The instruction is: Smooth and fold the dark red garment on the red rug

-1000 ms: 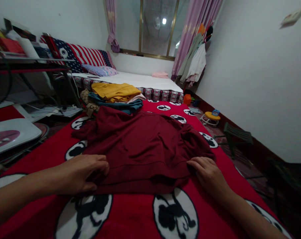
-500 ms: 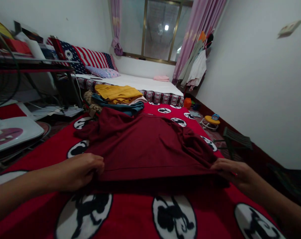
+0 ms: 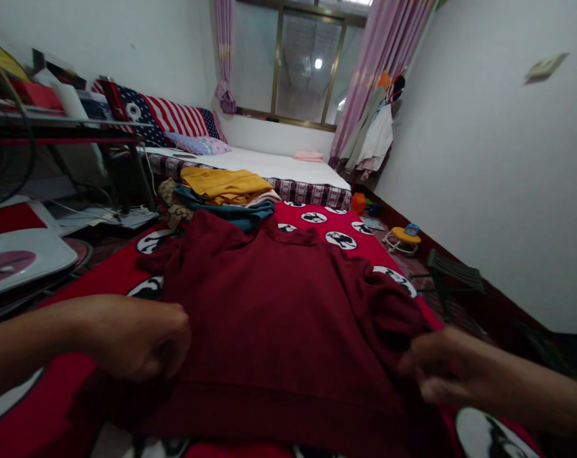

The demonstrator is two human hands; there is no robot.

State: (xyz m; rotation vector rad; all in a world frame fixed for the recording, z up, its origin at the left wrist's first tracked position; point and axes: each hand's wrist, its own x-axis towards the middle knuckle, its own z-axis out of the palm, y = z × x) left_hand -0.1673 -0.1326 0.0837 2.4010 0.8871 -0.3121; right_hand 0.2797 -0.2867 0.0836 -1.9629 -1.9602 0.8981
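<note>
On the red blanket (image 3: 97,273), near centre: one dark-red shirt (image 3: 278,318), probably light, soft and limp; best held at both hem corners. Left hand (image 3: 145,340), at its left edge: fingers curled. Right hand (image 3: 438,362), at its right edge: blurred. Whether either grips cloth: cannot tell.

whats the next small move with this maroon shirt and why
I'd probably use the right hand to straighten the sleeve beside it: that sleeve looks bunched and creased, while the middle of the shirt is fairly smooth. The left hand is at the shirt's other side, so it could steady that edge.
</note>
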